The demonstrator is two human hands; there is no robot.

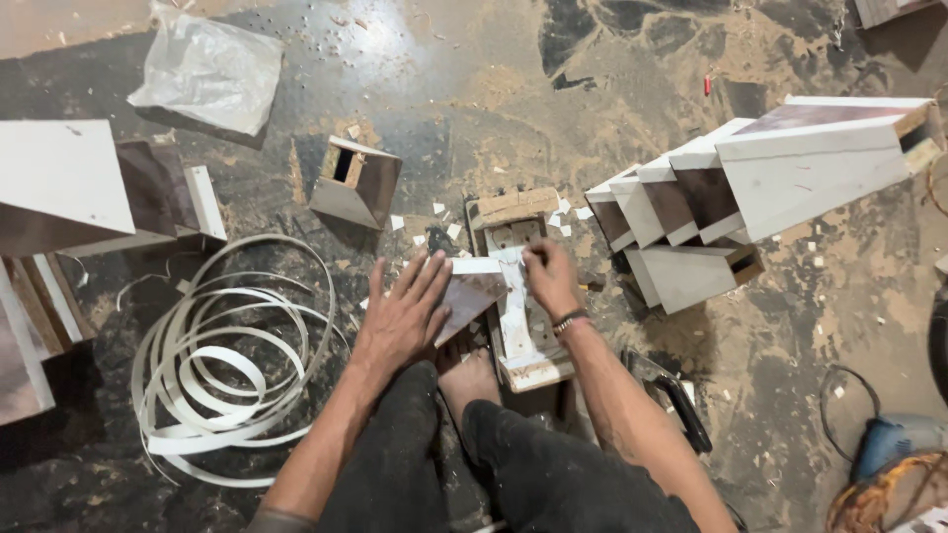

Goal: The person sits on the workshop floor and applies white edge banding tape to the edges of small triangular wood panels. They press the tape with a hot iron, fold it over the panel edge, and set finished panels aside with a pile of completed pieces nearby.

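My left hand point(403, 314) lies flat, fingers spread, pressing down a brown wedge-shaped panel point(468, 296) with a white edge. My right hand point(549, 278) is closed on a white edging strip point(512, 296) that runs along the panel's edge over a small wooden work block point(523, 345). My bare foot point(468, 380) rests against the block's near side. Both of my forearms reach in from below, over my dark trousers.
A loose coil of white edge banding point(227, 365) lies at the left. Finished wedge boxes are stacked at the right point(750, 178) and at the left point(89, 188); one stands alone point(355, 183). A plastic bag point(209, 71) lies at the top left and a blue power tool point(889, 439) at the bottom right. Sawdust covers the floor.
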